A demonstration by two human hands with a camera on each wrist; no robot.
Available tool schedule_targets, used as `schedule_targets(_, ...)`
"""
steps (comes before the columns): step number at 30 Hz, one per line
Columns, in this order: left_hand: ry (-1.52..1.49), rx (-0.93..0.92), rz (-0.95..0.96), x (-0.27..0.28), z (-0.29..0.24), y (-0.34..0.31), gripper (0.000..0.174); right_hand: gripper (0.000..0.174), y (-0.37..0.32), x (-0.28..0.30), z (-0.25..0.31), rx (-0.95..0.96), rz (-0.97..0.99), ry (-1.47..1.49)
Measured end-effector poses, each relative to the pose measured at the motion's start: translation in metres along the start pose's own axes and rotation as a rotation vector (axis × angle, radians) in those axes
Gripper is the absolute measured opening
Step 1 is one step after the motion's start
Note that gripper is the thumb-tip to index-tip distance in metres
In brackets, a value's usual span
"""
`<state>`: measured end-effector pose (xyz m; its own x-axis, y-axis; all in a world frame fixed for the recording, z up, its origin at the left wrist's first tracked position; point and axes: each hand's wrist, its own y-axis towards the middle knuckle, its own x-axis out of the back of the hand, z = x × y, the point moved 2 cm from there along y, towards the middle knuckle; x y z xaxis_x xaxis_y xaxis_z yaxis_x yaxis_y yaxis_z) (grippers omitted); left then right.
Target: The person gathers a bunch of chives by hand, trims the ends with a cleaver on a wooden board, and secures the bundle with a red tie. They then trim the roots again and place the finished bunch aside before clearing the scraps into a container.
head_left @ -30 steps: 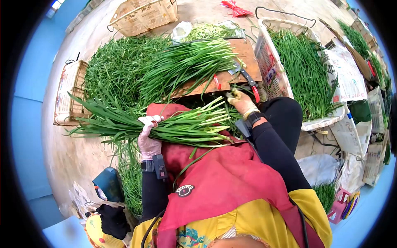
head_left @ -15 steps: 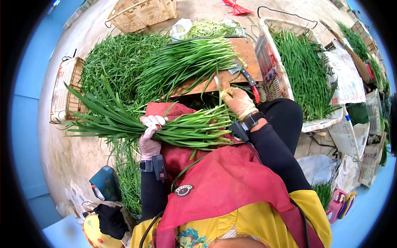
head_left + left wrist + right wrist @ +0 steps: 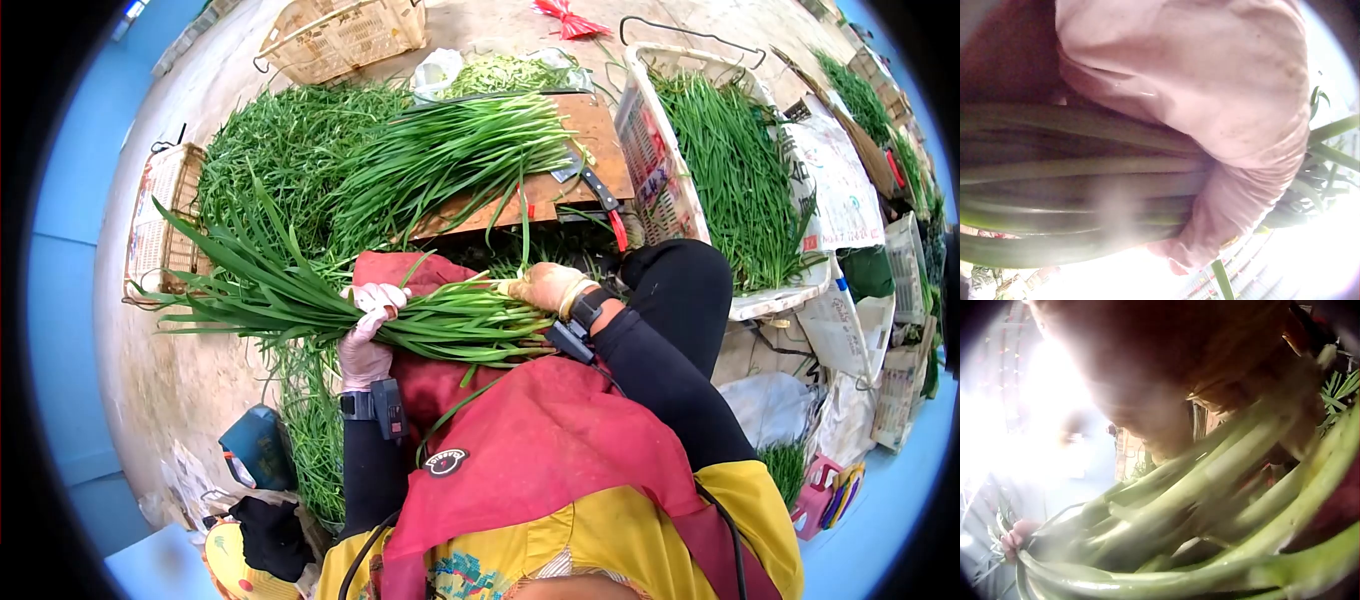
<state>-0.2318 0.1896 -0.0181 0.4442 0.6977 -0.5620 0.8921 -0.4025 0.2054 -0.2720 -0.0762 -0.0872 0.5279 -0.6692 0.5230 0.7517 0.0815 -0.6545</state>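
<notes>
My gloved left hand point(image 3: 369, 325) grips a bunch of garlic chives point(image 3: 440, 325) around its middle, fingers wrapped over the leaves in the left wrist view. The bunch lies across the red apron point(image 3: 520, 430), green tips to the left, pale stem ends to the right. At those ends my gloved right hand point(image 3: 555, 288) pinches some stems point(image 3: 1210, 469), its fingertips partly hidden behind them. A long leaf droops from the board to near this hand. Ahead, a larger pile of chives point(image 3: 460, 150) lies on the wooden board point(image 3: 600, 130).
A black-handled knife point(image 3: 600, 188) rests at the board's right side. To the right stands a white crate point(image 3: 690, 215) full of chives. Loose greens point(image 3: 270, 165) heap at the left beside another crate point(image 3: 165, 220). A bag of pale trimmings point(image 3: 510, 75) sits behind the board.
My right hand has come from below the board's edge, toward me and left, onto the bunch's stem ends. My left hand keeps its grip, nearly in place.
</notes>
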Motion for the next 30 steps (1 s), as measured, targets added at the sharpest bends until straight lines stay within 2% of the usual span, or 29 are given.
schedule_targets(1, 0.003, -0.003, -0.005, 0.0, 0.0, 0.0, 0.021, 0.058, 0.001, 0.001, 0.0, 0.036, 0.003, 0.021)
schedule_targets(2, 0.005, -0.006, -0.009, -0.001, 0.0, 0.0, 0.021, 0.058, 0.011, -0.008, -0.009, 0.035, 0.004, 0.021)
schedule_targets(4, 0.004, -0.004, -0.009, -0.003, -0.001, 0.0, 0.02, 0.046, 0.029, -0.025, -0.021, 0.356, -0.011, 0.4)
schedule_targets(5, 0.006, -0.004, -0.007, -0.004, -0.001, 0.001, 0.02, 0.038, 0.032, -0.026, -0.024, 0.31, 0.027, 0.438)
schedule_targets(6, 0.007, -0.005, -0.005, -0.004, -0.001, 0.002, 0.02, 0.038, 0.024, -0.023, -0.016, 0.313, 0.024, 0.437)
schedule_targets(8, 0.018, 0.007, -0.023, -0.002, 0.002, 0.002, 0.019, 0.044, 0.007, -0.021, -0.006, 0.112, 0.006, 0.965)
schedule_targets(9, 0.018, 0.007, -0.023, 0.0, 0.003, 0.002, 0.019, 0.047, 0.019, -0.028, -0.014, 0.226, -0.035, 0.972)
schedule_targets(12, -0.001, 0.021, -0.031, 0.001, 0.007, 0.002, 0.019, 0.041, 0.025, -0.031, -0.019, 0.279, 0.042, 1.075)
schedule_targets(13, -0.017, 0.017, -0.035, 0.0, 0.007, 0.002, 0.018, 0.031, 0.022, -0.032, -0.019, 0.224, 0.021, 1.112)
schedule_targets(16, -0.019, 0.011, -0.026, 0.002, 0.009, 0.003, 0.017, 0.023, 0.024, -0.033, -0.024, 0.203, -0.032, 0.99)
schedule_targets(21, -0.018, 0.012, -0.02, -0.001, 0.01, 0.005, 0.016, 0.028, 0.03, -0.033, -0.029, 0.219, -0.085, 0.915)
schedule_targets(24, -0.039, 0.023, -0.019, -0.001, 0.011, 0.006, 0.016, 0.035, 0.031, -0.026, -0.031, 0.195, -0.274, 0.563)
schedule_targets(26, 0.048, 0.05, 0.004, -0.001, 0.011, 0.007, 0.019, 0.035, 0.028, -0.025, -0.033, 0.169, -0.257, 0.659)
schedule_targets(28, 0.048, 0.058, -0.005, -0.003, 0.011, 0.008, 0.019, 0.032, 0.032, -0.024, -0.035, 0.25, -0.292, 0.432)
schedule_targets(30, 0.047, 0.066, -0.012, -0.003, 0.012, 0.009, 0.019, 0.03, 0.034, -0.03, -0.04, 0.205, -0.26, 0.541)
